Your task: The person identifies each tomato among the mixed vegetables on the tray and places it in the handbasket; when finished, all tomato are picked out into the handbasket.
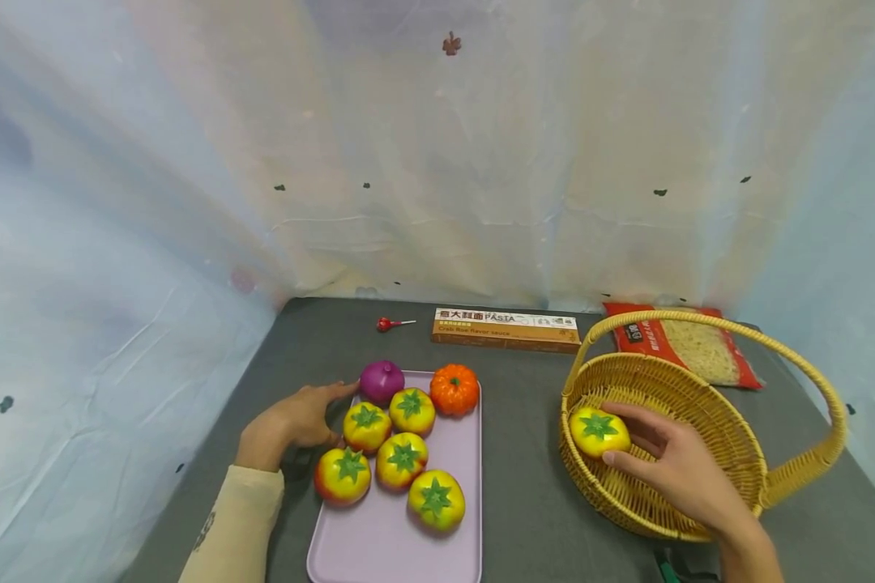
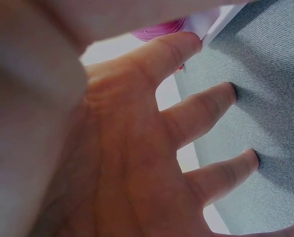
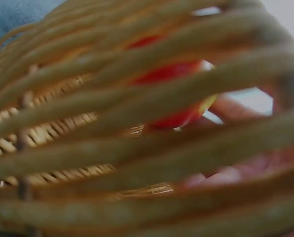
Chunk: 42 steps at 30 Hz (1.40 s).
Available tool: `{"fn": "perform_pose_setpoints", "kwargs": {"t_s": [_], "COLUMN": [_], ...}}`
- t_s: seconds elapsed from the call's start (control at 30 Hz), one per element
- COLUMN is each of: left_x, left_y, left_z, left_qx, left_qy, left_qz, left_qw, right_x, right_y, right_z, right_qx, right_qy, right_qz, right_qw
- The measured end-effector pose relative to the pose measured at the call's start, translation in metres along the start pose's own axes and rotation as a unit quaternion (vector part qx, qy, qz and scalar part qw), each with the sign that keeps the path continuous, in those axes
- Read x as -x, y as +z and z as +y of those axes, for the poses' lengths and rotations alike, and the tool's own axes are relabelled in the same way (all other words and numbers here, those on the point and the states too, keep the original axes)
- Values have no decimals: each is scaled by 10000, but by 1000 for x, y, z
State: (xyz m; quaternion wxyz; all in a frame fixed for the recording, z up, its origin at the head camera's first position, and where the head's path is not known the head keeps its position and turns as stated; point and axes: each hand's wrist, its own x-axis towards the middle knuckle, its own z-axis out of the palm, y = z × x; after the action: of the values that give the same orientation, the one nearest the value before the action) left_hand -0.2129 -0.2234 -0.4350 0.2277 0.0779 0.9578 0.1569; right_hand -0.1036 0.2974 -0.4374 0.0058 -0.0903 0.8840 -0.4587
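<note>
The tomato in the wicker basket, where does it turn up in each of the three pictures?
Head view: the tomato lies at the basket's left inner side, under the right hand's fingers.
Left wrist view: not in it; only the left hand and the grey table.
Right wrist view: a red and yellow blur behind the wicker strands.
Shared landmark: the basket's weave.

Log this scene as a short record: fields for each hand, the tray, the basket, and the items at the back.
left hand: fingers straight, resting at tray's left edge, fingertip by purple onion
right hand: holds yellow tomato inside wicker basket
tray: lilac, holds five tomatoes, onion, orange pumpkin
back: pasta box, noodle bag, red lollipop
</note>
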Motion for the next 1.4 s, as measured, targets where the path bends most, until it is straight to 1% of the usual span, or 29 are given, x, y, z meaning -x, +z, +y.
{"fn": "perform_pose_setpoints", "kwargs": {"t_s": [0.13,0.2,0.27,0.4,0.5,0.63,0.73,0.8,0.87,0.97,1.0,1.07,1.13,1.23,1.4], "left_x": [1,1,1,1,2,2,1,1,1,2,2,2,1,1,1], "left_y": [0,0,0,0,1,2,2,2,1,0,0,-1,-1,0,0], "left_z": [-1,-2,-2,-3,-3,-2,-2,-2,-2,-2,-2,-2,-1,-1,0], "left_qx": [-42,-26,-19,-37,-35,-9,2,0,-10,-30,-25,-33,-35,-31,-18], "left_qy": [57,67,51,20,11,-8,-27,-25,4,39,37,27,-3,-29,-47], "left_qz": [-2,-10,-20,-8,18,29,22,19,23,29,32,32,22,11,-1], "left_qw": [10000,10000,10000,10000,10000,10000,10000,10000,10000,10000,10000,10000,10000,10000,10000], "right_x": [-4,-4,-3,-2,0,5,10,13,16,17,16,13,9,4,-3], "right_y": [1,1,0,-2,-4,-7,-10,-9,-7,3,7,17,30,48,76], "right_z": [4,6,7,6,3,-5,-13,-19,-25,-34,-37,-43,-48,-53,-56], "right_qx": [552,727,777,692,801,988,916,672,317,-319,-499,-695,-811,-713,-817], "right_qy": [204,319,425,546,567,568,326,-56,-578,-1232,-1341,-1592,-1665,-1699,-1323], "right_qz": [-107,-206,-275,-341,-309,-144,11,70,40,-154,-256,-442,-659,-975,-1508], "right_qw": [9982,9966,9957,9955,9947,9934,9953,9977,9978,9917,9894,9838,9805,9780,9763]}}
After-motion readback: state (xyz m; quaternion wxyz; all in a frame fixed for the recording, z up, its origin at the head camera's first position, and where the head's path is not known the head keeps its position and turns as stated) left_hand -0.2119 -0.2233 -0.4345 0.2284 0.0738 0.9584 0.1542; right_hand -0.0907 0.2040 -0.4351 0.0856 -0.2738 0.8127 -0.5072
